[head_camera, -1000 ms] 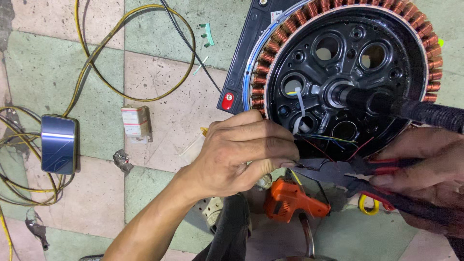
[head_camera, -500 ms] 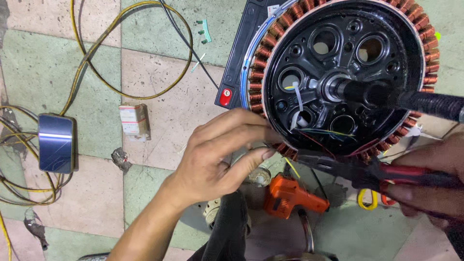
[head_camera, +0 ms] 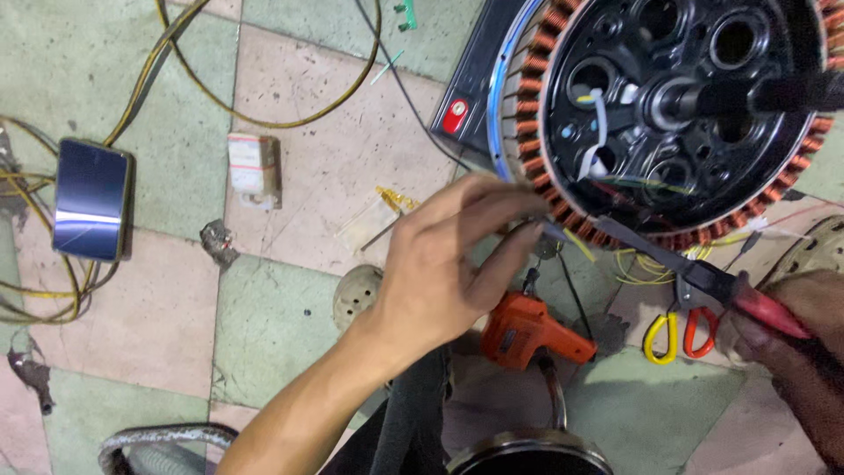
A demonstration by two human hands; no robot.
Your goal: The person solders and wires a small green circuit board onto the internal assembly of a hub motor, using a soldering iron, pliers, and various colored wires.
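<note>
Two hands work at the lower rim of a motor stator lying on a tiled floor.

The stator, a black hub ringed with copper windings, is cut off by the top and right edges, so its full ring cannot be seen. The left hand pinches something thin at the rim with fingertips together; what it grips is too small to make out. The right hand, half cut off at the right edge, is clenched on the red handles of one pair of pliers whose tips reach the windings. Below lie one orange tool and two loops, one yellow, one red. Toward the left edge lie one dark phone and one small pale box with a red-banded label.
</note>
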